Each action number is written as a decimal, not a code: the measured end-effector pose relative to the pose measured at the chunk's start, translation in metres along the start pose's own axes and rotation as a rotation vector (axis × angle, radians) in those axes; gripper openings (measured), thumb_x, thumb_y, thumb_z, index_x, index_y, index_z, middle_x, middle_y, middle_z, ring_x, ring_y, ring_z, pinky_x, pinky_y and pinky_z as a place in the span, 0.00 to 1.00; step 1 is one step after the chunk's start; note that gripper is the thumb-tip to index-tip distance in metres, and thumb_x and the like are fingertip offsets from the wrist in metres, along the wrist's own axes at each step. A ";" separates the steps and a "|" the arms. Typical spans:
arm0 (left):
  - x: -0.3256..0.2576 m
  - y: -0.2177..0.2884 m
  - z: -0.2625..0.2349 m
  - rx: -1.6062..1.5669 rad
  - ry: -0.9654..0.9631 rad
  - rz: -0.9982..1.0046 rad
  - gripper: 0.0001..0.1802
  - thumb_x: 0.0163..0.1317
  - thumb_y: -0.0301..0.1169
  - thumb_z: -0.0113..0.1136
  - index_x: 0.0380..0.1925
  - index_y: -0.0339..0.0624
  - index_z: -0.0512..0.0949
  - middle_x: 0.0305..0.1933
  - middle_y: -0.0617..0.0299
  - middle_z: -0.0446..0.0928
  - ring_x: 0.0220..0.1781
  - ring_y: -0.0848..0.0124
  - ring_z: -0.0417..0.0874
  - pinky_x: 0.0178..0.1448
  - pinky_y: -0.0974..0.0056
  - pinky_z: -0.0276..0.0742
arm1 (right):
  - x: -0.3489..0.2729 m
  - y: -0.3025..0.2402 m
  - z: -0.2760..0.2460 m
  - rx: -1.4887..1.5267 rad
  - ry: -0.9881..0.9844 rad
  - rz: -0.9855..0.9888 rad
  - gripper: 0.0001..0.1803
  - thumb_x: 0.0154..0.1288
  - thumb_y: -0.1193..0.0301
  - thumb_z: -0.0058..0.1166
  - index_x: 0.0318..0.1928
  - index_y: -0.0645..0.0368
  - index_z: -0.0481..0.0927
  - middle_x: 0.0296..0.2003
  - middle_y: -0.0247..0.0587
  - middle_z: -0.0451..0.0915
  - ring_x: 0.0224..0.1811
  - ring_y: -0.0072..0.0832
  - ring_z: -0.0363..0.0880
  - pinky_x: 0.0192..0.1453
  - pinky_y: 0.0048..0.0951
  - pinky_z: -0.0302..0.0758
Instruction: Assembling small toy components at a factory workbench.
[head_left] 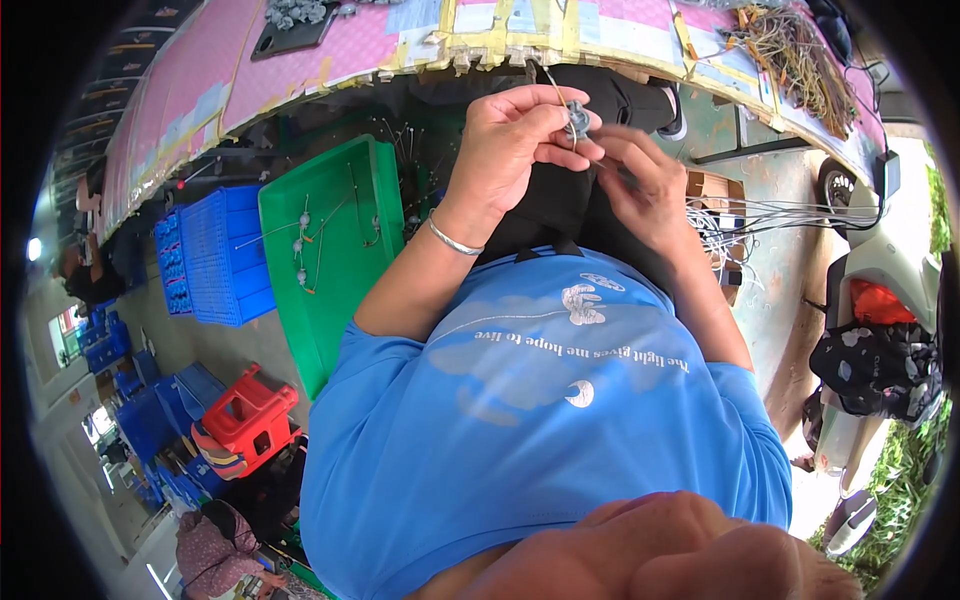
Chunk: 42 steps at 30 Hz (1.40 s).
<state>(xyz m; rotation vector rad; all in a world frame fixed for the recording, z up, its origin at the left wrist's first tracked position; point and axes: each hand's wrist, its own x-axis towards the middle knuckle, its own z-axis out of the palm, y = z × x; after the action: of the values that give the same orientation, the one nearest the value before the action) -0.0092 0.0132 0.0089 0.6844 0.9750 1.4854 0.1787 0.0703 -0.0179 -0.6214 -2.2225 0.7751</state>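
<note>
In front of my lap, just off the table edge, my left hand pinches a small round grey part with a wire between thumb and fingers. A thin wire runs up from the part toward the table. My right hand is close beside it, its fingers curled together near the part's lower side. Those fingertips are slightly blurred, and whatever they hold is too small to make out. To the left, a green tray holds several wires with similar grey parts.
The pink tabletop with taped edge carries grey parts and a wire bundle. A blue crate and red stool stand left. Cables in a carton and a scooter are right. Another person sits lower left.
</note>
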 end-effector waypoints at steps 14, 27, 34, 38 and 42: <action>-0.005 -0.003 0.023 0.084 -0.129 -0.129 0.12 0.64 0.26 0.57 0.43 0.30 0.81 0.36 0.48 0.84 0.24 0.67 0.85 0.28 0.67 0.86 | 0.019 0.015 -0.007 1.214 0.171 0.338 0.08 0.72 0.74 0.51 0.40 0.65 0.83 0.49 0.54 0.81 0.53 0.39 0.81 0.55 0.37 0.79; -0.003 -0.022 0.022 0.133 -0.251 0.226 0.25 0.59 0.16 0.65 0.57 0.26 0.71 0.49 0.48 0.80 0.44 0.60 0.87 0.48 0.62 0.87 | 0.032 0.017 -0.001 1.344 0.133 0.630 0.06 0.70 0.77 0.53 0.39 0.65 0.83 0.44 0.46 0.83 0.41 0.28 0.83 0.46 0.28 0.81; 0.010 -0.010 -0.002 0.044 -0.205 0.208 0.22 0.56 0.13 0.64 0.52 0.27 0.73 0.43 0.53 0.80 0.43 0.66 0.86 0.52 0.57 0.87 | 0.061 0.022 0.009 1.014 0.010 0.537 0.05 0.67 0.77 0.57 0.39 0.66 0.83 0.37 0.38 0.84 0.38 0.22 0.81 0.44 0.24 0.79; 0.008 -0.013 -0.021 0.074 -0.146 0.104 0.23 0.52 0.13 0.65 0.50 0.26 0.74 0.40 0.57 0.79 0.41 0.70 0.86 0.52 0.56 0.88 | 0.118 0.036 -0.015 -0.055 0.168 0.282 0.11 0.64 0.70 0.63 0.46 0.58 0.85 0.33 0.36 0.85 0.33 0.19 0.82 0.38 0.25 0.77; 0.007 -0.024 -0.027 0.004 -0.174 0.029 0.23 0.53 0.14 0.66 0.50 0.27 0.74 0.38 0.59 0.80 0.41 0.69 0.86 0.51 0.58 0.87 | 0.176 0.086 -0.032 -0.430 0.224 0.072 0.08 0.60 0.72 0.60 0.40 0.56 0.85 0.33 0.43 0.82 0.33 0.38 0.82 0.38 0.36 0.77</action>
<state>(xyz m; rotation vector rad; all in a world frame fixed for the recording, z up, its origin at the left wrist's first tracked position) -0.0219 0.0145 -0.0254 0.8195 0.8382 1.4231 0.1061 0.2505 0.0212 -0.9490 -2.1749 0.2397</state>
